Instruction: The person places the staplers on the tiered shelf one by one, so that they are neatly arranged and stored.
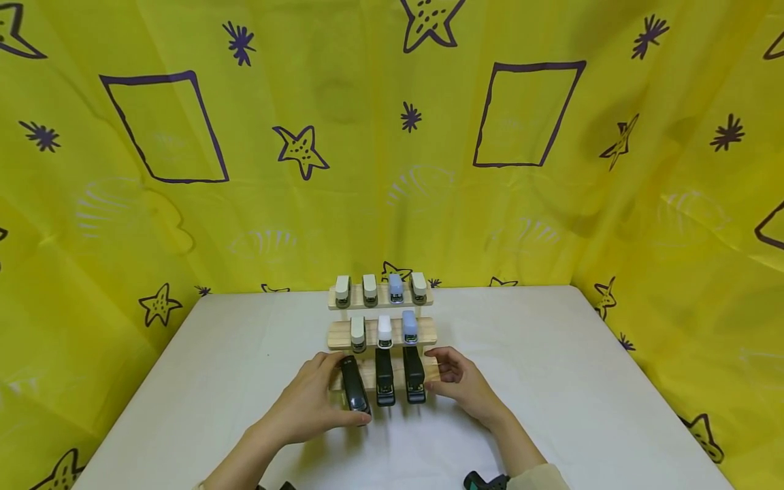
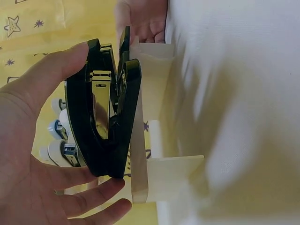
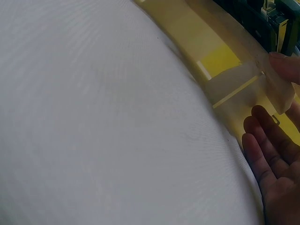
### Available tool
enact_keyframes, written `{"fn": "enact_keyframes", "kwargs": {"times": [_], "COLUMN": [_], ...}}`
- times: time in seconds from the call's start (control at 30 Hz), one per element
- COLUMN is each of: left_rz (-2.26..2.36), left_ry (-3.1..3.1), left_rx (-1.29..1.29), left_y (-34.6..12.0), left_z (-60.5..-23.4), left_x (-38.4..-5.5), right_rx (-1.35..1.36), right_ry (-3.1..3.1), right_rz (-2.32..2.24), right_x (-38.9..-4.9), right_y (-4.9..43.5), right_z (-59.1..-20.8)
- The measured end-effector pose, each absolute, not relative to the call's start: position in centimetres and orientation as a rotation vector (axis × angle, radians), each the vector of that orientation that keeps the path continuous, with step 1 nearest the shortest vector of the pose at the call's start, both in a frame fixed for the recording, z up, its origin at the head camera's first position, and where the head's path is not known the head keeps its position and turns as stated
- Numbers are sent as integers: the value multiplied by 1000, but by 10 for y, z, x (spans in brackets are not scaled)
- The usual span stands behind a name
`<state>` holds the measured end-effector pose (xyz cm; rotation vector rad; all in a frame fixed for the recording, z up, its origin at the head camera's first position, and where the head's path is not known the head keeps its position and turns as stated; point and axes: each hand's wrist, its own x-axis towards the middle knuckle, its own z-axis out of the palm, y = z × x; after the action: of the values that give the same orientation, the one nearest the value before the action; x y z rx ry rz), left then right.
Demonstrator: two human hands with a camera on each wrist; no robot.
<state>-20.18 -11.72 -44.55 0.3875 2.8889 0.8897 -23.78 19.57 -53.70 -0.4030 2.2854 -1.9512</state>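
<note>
My left hand (image 1: pixel 312 401) pinches a black stapler (image 1: pixel 354 384) lengthwise, thumb at its near end and fingers at its far end. In the left wrist view this stapler (image 2: pixel 101 112) stands slightly askew at the left end of the lowest board of a tiered wooden rack (image 1: pixel 433 369). Two more black staplers, a middle one (image 1: pixel 384 378) and a right one (image 1: pixel 414 374), sit beside it, pointing toward me. At the right end of that board my right hand (image 1: pixel 462 384) holds the rack, thumb against the board edge (image 3: pixel 279 93) and fingers curled below.
The middle board carries three small staplers: a cream one (image 1: pixel 358 333), a white one (image 1: pixel 384 331) and a blue one (image 1: pixel 410 327). Several more small ones line the top board (image 1: pixel 382 303). A yellow patterned curtain (image 1: pixel 367 218) encloses the white table (image 1: pixel 245 361). A dark object (image 1: pixel 484 480) lies near the right forearm.
</note>
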Motion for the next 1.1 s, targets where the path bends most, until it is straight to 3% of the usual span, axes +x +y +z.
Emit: {"fn": "enact_keyframes", "kwargs": {"times": [1.1], "left_rz": [1010], "left_ry": [2884], "left_rx": [348], "left_y": [-116], "left_z": [-455], "left_x": [-197], "right_rx": [-402], "right_ry": [2301], "right_rz": [-1941], "right_x": [-238], "right_y": [195], "right_z": [-536]}}
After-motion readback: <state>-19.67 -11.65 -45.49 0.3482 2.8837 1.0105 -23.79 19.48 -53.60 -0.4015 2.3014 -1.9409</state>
